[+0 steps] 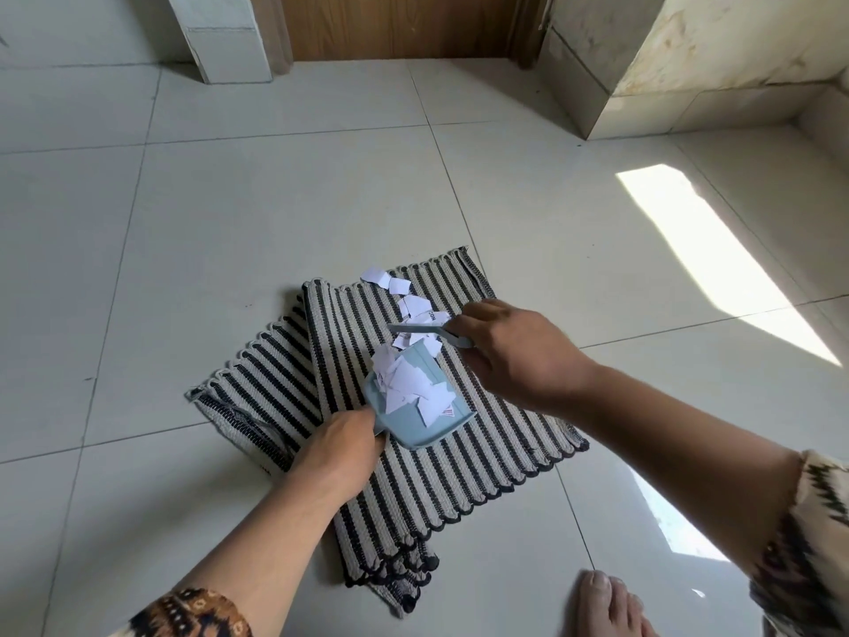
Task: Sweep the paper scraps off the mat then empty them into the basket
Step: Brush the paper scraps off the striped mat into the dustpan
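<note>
A black-and-cream striped mat (482, 434) lies on the tiled floor, overlapping a second striped mat (266, 383) on its left. My left hand (340, 448) grips the handle of a light blue dustpan (413, 425), which rests on the mat and holds a heap of white paper scraps (409, 383). My right hand (514, 351) is shut on a small blue-grey brush (427, 331), held just beyond the pan's mouth. Several loose scraps (395, 287) lie on the mat past the brush, toward its far edge. No basket is in view.
Pale floor tiles (229, 200) surround the mats. A wooden door (404, 25) and white frame posts stand at the back, a tiled wall corner (643, 85) at the back right. My bare foot (606, 604) rests at the bottom right. Sunlight patches fall on the right.
</note>
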